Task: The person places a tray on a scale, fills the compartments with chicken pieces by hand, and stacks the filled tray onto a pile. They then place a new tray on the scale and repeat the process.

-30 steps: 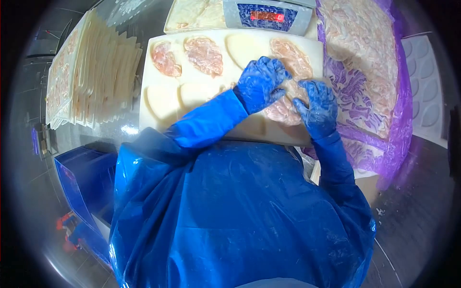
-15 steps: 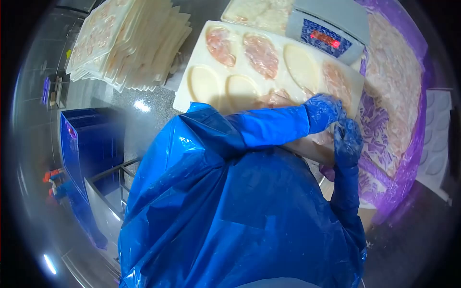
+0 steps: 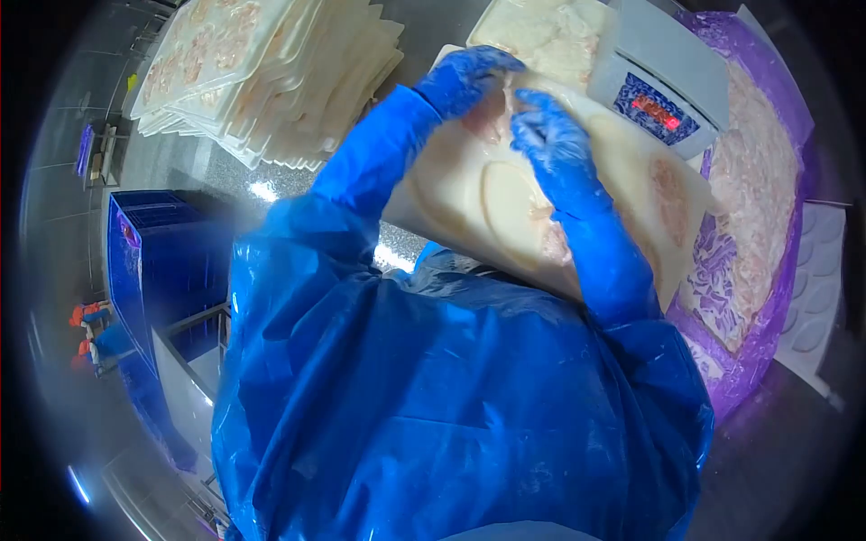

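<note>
Both hands wear wet blue gloves and work at the far left of a white tray point(image 3: 451, 194) with oval hollows. My left hand point(image 3: 469, 77) has its fingers curled over the tray's far edge, pinching a thin strip of a raw chicken piece point(image 3: 487, 122). Close by on the right, my right hand point(image 3: 550, 135) has its fingertips bent against that same piece; the glove partly hides the contact. Another chicken piece point(image 3: 555, 243) lies in a near hollow beside my right forearm. One more flattened piece point(image 3: 667, 198) fills a hollow at the tray's right end.
A digital scale point(image 3: 663, 104) with a lit red display stands behind the tray, beside a container of pale meat point(image 3: 541, 36). Purple film lines a large bin of raw meat point(image 3: 753, 180) at right. Stacked trays point(image 3: 271, 81) stand at far left, above a blue bin point(image 3: 162, 261).
Both hands have moved from the tray's right side to its far left hollows. The left arm now reaches up and away, and the view has shifted slightly.
</note>
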The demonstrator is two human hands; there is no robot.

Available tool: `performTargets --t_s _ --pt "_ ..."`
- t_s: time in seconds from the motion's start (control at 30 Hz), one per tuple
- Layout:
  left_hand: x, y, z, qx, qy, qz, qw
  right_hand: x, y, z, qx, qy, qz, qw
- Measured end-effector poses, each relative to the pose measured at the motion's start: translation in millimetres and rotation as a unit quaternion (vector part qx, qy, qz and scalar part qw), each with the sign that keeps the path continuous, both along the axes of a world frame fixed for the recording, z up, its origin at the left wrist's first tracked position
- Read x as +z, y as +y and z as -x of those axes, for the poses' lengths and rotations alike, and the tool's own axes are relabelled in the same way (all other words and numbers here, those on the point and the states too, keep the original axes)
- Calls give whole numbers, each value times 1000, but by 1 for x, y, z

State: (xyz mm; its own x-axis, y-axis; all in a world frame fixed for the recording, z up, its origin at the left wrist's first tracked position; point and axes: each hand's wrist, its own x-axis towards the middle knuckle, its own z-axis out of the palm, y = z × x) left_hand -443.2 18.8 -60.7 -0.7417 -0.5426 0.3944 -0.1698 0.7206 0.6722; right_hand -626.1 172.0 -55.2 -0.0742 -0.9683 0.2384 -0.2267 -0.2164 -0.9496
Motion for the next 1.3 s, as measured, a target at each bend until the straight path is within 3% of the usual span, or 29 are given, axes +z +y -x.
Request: performTargets --t_s 0.03,0.07,0.13,0.17,0.2,0.27,0.33,0.43,0.5,0.63,0.67,0.77,0.8,0.83,0.87,1.0,1.07,1.1,1.17,1.23,1.27,1.3 --pt "-2 -9 -13 5 36 -8 999 0 -4 -8 32 -23 -89 995" --pt "-7 -15 -21 5 38 -6 999 1 -2 -11 32 -20 -87 995" --pt "-11 -9 -32 188 -3 42 981 8 19 -14 -13 -67 -149 987" --pt "-3 2 -22 215 11 71 974 9 25 -12 -10 -84 -153 985" --pt "-6 10 -8 216 11 64 974 10 31 -11 -9 -82 -159 984" --pt "-11 21 26 212 14 200 956 16 37 -4 -21 -68 -154 985" --pt "-38 66 44 162 -117 220 955 19 50 8 -24 -84 -151 985" --pt "-15 128 41 136 -117 93 979 18 72 41 -61 -60 -98 991" --pt "-5 148 42 127 -127 70 981 26 91 57 -75 -77 -169 980" --pt "-2 87 68 94 -76 161 979 36 105 61 -100 -100 -160 977" --pt "-33 59 68 123 -91 197 968 41 106 58 -93 -91 -151 980" --pt "-46 9 47 198 -181 220 938 44 114 63 -75 -68 -138 985" --pt "-74 -19 38 210 -287 437 826 43 118 65 -59 -51 -140 987" --pt "-88 -35 28 207 -371 624 656 41 122 68 -60 -54 -138 987" --pt "-78 -34 17 202 -371 626 655 38 128 71 -73 -74 -135 985" --pt "-25 -33 -15 370 -206 382 821 33 150 92 -109 -59 -153 980" --pt "-70 17 37 425 -456 495 605 29 149 96 -120 -72 -142 980" --pt "-40 42 36 293 -230 228 900 26 151 98 -130 -86 -135 979" --pt "-47 28 40 294 -182 199 917 34 153 100 -132 -65 -128 981" --pt "-50 22 35 289 -45 140 946 43 154 99 -138 -51 -114 983" --pt "-32 43 37 332 -73 183 923 44 152 95 -146 -51 -115 981" --pt "-30 59 37 276 -86 194 937 44 150 89 -132 26 -104 985"
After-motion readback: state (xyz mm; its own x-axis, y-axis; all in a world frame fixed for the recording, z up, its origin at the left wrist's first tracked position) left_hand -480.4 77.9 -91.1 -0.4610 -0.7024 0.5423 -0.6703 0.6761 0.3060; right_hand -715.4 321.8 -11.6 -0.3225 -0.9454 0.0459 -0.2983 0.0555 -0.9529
